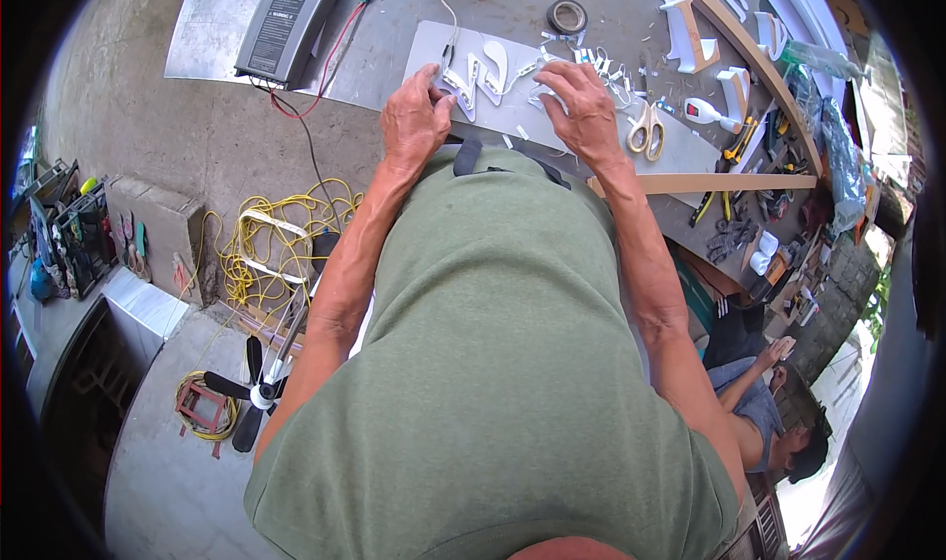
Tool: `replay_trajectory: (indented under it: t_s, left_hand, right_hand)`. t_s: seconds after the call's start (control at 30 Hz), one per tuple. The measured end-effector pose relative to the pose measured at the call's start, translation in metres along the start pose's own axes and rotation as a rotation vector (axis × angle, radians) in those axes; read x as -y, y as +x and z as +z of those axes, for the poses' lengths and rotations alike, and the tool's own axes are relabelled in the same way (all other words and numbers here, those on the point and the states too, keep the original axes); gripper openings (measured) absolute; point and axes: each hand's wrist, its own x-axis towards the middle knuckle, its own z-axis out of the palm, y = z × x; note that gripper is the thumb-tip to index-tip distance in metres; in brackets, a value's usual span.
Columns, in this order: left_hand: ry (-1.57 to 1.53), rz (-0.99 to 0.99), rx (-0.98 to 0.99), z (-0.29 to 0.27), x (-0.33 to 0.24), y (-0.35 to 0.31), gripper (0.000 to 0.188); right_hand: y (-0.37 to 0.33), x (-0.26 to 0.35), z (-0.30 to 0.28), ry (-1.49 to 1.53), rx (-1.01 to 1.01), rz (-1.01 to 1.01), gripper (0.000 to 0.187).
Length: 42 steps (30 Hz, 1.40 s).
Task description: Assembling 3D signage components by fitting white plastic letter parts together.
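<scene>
My left hand rests at the near edge of a grey board, its thumb and index finger apart beside a white V-shaped letter shell. A black connector on a thin cable lies just beyond those fingertips. Attached to that letter's right is a white curved piece. Over the board to the right hovers my right hand, fingers bent and spread from the thumb, with nothing plainly between them. Small LED modules on wires lie tangled beside its fingers. Cream-handled scissors lie right of its wrist.
A grey power supply box with red and black leads stands far left. Black tape, more white letter pieces and a glue bottle lie rightward. Yellow cable and a fan are left; a person sits right.
</scene>
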Motion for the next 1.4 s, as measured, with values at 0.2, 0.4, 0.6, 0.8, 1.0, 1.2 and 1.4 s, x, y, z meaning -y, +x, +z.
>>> replay_trajectory:
  t_s: [0.2, 0.4, 0.6, 0.8, 1.0, 1.2, 1.4]
  left_hand:
    - [0.018, 0.117, -0.060, 0.007, 0.002, 0.010, 0.043]
    - [0.012, 0.186, -0.074, 0.012, -0.002, 0.029, 0.033]
    - [-0.073, 0.338, 0.065, 0.011, 0.000, 0.064, 0.030]
    - [-0.082, 0.419, 0.148, 0.009, 0.002, 0.076, 0.031]
    - [0.071, 0.567, -0.042, 0.002, -0.005, 0.061, 0.035]
    - [0.218, 0.654, 0.071, 0.016, -0.030, 0.027, 0.053]
    - [0.297, 0.695, 0.164, 0.025, -0.020, 0.036, 0.049]
  right_hand:
    - [0.023, -0.012, 0.020, -0.244, 0.170, -0.146, 0.024]
    - [0.021, -0.011, 0.020, -0.277, 0.205, -0.132, 0.017]
    - [0.013, -0.006, 0.022, -0.246, 0.151, -0.090, 0.016]
    - [0.021, -0.012, 0.017, -0.147, 0.213, -0.055, 0.019]
    - [0.033, -0.024, 0.007, 0.004, 0.397, 0.079, 0.024]
    - [0.029, -0.028, 0.006, 0.189, 0.449, 0.126, 0.025]
    - [0.025, -0.021, 0.001, 0.268, 0.458, 0.140, 0.026]
